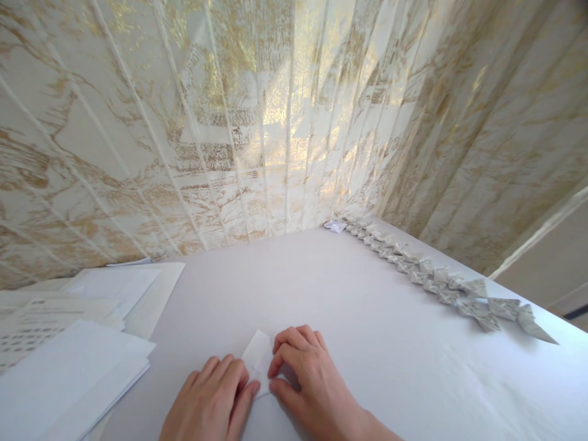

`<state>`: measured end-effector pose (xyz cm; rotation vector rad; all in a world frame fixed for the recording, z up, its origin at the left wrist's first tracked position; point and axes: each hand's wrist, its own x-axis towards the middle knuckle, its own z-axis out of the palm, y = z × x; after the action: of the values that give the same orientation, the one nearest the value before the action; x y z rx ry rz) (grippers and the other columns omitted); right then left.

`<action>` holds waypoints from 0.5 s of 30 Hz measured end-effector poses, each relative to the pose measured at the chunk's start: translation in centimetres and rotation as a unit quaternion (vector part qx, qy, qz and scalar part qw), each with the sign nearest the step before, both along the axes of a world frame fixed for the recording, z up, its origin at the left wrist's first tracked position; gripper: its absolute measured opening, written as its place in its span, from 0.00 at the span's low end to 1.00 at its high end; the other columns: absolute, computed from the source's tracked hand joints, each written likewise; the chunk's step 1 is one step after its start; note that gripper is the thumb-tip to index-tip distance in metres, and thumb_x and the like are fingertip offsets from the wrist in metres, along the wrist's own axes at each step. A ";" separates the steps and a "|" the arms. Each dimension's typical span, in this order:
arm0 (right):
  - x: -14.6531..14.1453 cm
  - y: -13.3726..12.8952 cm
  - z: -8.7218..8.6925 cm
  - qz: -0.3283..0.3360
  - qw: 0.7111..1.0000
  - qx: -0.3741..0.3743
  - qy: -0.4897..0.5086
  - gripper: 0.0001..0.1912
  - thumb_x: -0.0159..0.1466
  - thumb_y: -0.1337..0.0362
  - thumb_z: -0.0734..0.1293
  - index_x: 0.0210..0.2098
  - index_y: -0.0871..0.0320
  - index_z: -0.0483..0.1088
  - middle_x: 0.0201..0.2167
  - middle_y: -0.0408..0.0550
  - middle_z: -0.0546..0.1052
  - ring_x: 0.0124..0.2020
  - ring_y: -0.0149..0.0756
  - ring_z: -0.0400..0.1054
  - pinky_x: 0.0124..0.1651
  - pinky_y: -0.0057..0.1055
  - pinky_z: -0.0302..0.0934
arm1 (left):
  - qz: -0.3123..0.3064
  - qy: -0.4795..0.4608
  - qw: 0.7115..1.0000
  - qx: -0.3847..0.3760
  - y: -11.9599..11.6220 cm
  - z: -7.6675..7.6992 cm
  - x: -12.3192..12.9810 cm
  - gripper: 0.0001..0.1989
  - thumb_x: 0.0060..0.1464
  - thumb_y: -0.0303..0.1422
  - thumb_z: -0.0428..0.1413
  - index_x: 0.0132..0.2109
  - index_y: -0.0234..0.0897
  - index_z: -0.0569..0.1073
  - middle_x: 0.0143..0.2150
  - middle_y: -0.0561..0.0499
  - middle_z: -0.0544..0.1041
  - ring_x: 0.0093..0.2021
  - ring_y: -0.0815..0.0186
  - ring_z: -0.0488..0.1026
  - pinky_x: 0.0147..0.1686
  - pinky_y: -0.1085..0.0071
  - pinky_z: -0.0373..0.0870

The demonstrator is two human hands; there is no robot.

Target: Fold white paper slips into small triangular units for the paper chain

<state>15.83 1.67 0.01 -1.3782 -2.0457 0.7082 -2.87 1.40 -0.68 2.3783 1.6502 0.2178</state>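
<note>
A small piece of folded white paper [258, 358] lies on the white table near its front edge, between my two hands. From the left, my left hand [209, 395] presses on it, thumb and curled fingers closed at the paper's left side. On the other side my right hand [303, 370] has thumb and index finger curled in at the paper's right edge. The paper's pointed upper end shows past the fingers; part of its lower portion is hidden by them.
Stacked white and printed sheets [78, 367] lie at the left. Rows of folded paper pieces [427, 275] run along the table's right edge, with a whiter folded piece [335, 226] at the far end. Patterned curtains [257, 122] hang behind the table [294, 275].
</note>
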 end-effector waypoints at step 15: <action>0.8 0.0 -0.3 0.088 0.993 0.071 -0.018 0.10 0.59 0.77 0.69 0.34 0.55 0.71 0.45 0.42 0.75 0.49 0.38 0.62 0.53 0.35 0.53 | -0.005 0.026 0.995 0.099 -0.5 -0.7 1.1 0.13 0.62 0.27 0.42 0.32 0.40 0.68 0.35 0.50 0.71 0.38 0.57 0.68 0.37 0.59 0.59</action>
<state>16.65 1.65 -0.30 -1.1486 -2.2205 0.6008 -1.80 0.93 -1.37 2.5557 1.7118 0.3357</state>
